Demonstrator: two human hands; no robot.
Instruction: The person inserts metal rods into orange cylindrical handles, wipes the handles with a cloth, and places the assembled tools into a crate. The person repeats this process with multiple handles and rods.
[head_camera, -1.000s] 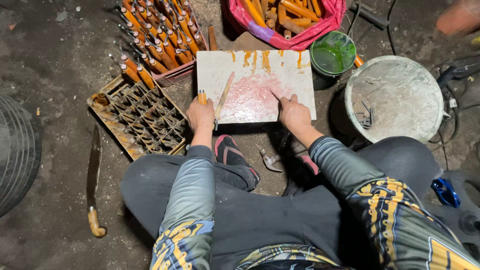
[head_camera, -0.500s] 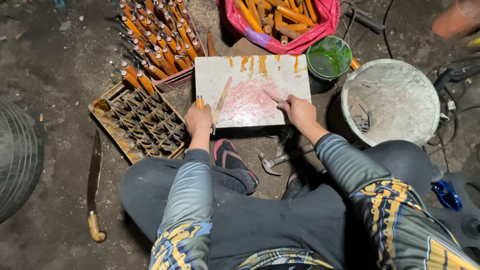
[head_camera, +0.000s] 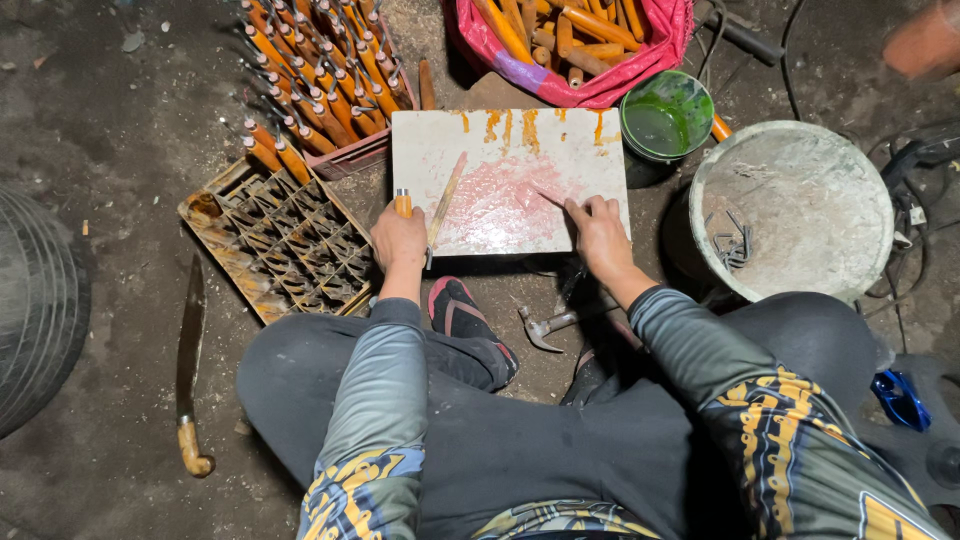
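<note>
A white board (head_camera: 500, 135), stained pink in the middle and orange along its far edge, lies on the ground before my knees. My left hand (head_camera: 400, 240) is closed around an orange-handled tool (head_camera: 403, 203) at the board's near left corner. Its long pale blade (head_camera: 445, 200) lies slanted on the board. My right hand (head_camera: 600, 232) rests on the board's near right part, fingers pinched on a thin dark stick (head_camera: 550, 197) that points left over the pink stain.
A crate of orange-handled tools (head_camera: 320, 90) and a wooden compartment crate (head_camera: 285, 245) stand at the left. A red bag of orange handles (head_camera: 570, 40), a green tub (head_camera: 665, 115) and a grey bucket (head_camera: 790, 205) are behind and right. A hammer (head_camera: 550, 325) and a machete (head_camera: 190, 370) lie on the ground.
Both hands stay on the board with the same grips. My right hand has shifted only slightly, and the view has moved a little.
</note>
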